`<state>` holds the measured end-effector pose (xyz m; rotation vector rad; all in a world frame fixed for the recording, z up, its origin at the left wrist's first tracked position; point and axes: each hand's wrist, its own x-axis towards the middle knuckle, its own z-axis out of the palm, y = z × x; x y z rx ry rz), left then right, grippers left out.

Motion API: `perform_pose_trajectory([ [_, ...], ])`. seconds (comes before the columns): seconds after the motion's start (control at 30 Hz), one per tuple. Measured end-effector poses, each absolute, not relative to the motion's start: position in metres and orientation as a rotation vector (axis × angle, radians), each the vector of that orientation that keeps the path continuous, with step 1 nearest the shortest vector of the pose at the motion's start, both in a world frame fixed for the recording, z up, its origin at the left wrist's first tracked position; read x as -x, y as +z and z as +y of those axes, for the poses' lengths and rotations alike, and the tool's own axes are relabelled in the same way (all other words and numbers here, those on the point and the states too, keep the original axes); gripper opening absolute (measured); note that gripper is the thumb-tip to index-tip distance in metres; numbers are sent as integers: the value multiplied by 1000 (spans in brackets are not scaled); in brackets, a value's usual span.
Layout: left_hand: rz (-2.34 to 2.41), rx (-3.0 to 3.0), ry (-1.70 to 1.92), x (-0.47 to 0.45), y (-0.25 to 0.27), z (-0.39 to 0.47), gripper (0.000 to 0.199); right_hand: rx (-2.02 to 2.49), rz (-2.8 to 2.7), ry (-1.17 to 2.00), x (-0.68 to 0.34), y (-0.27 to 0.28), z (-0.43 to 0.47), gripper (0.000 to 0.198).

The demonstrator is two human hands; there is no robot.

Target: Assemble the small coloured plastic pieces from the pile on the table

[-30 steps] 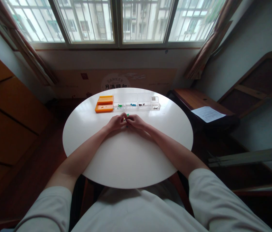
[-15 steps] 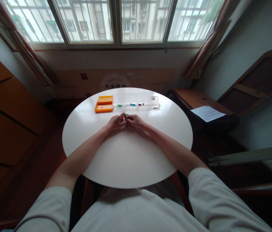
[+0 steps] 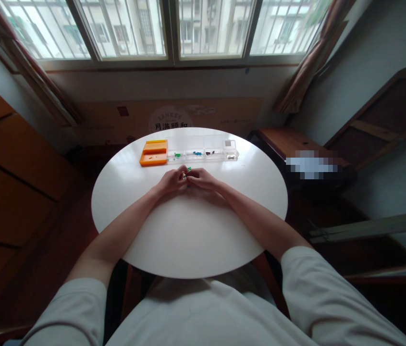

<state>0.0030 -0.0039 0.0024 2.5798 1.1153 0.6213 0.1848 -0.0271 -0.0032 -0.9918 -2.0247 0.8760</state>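
My left hand (image 3: 172, 180) and my right hand (image 3: 203, 178) meet over the white round table (image 3: 188, 230), fingertips closed and nearly touching. Between them is a small multicoloured piece (image 3: 189, 168), with green showing at the top and something pale lower down. Both hands pinch it, and the fingers hide most of its shape. Just beyond the hands lies a clear compartment box (image 3: 184, 158) holding small green pieces (image 3: 177, 155), blue pieces (image 3: 197, 154) and dark pieces (image 3: 210, 153). Joined to its left end is an orange tray (image 3: 153, 163) with a few tiny orange bits.
A brown wooden side table (image 3: 289, 139) stands to the right, with a pixelated white sheet (image 3: 311, 165) on it. Behind the round table, a printed cardboard panel (image 3: 224, 110) leans below the window. Orange-brown cabinets (image 3: 8, 168) line the left.
The view has shifted slightly, so the table and box sit a little higher in the picture. Both hands stay together around the small piece, with hardly any visible movement.
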Motion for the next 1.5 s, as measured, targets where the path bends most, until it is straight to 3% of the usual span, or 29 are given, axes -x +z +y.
perform_pose_trajectory([
  [0.13, 1135, -2581, 620, -3, 3, -4, 26, 1014, -2009, 910, -185, -5, -26, 32],
  [0.53, 1144, -2575, 635, -3, 0, -3, 26, 1101, -1944, 911, -180, -2, -29, 23],
  [1.5, 1117, -2591, 629, -4, -1, -1, 26, 1095, -1955, 849, -182, -6, -25, 25],
])
